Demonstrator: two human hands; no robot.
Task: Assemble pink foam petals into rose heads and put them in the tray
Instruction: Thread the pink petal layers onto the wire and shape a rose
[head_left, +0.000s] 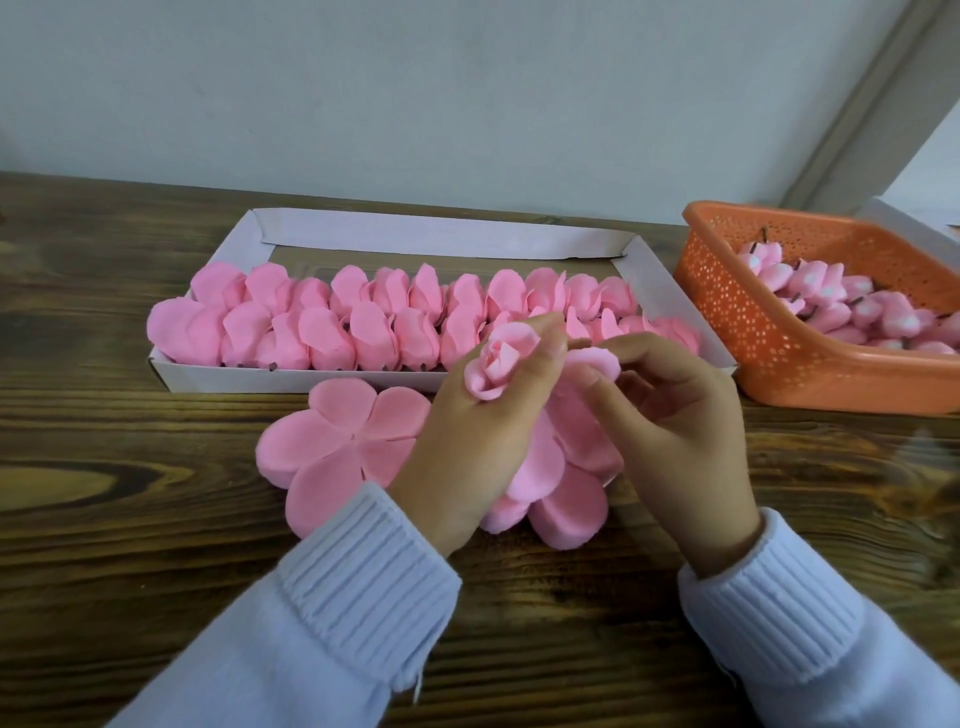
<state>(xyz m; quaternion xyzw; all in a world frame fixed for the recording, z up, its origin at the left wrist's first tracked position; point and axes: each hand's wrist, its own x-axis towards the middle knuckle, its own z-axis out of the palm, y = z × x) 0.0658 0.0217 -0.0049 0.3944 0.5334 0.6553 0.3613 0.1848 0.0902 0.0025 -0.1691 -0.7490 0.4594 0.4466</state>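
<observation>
Soft, even daylight, faint shadows; wide-angle bending at the edges, the wooden table (130, 467) slightly blurred

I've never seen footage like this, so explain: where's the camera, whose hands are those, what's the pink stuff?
No machine here: one camera worn on a person's head looks down at their own hands. The left hand holds a half-made rose; the right hand pinches an outer petal. On the table lies a flat petal piece. Behind, a white tray holds rows of rose heads; the orange basket at right holds small buds.
</observation>
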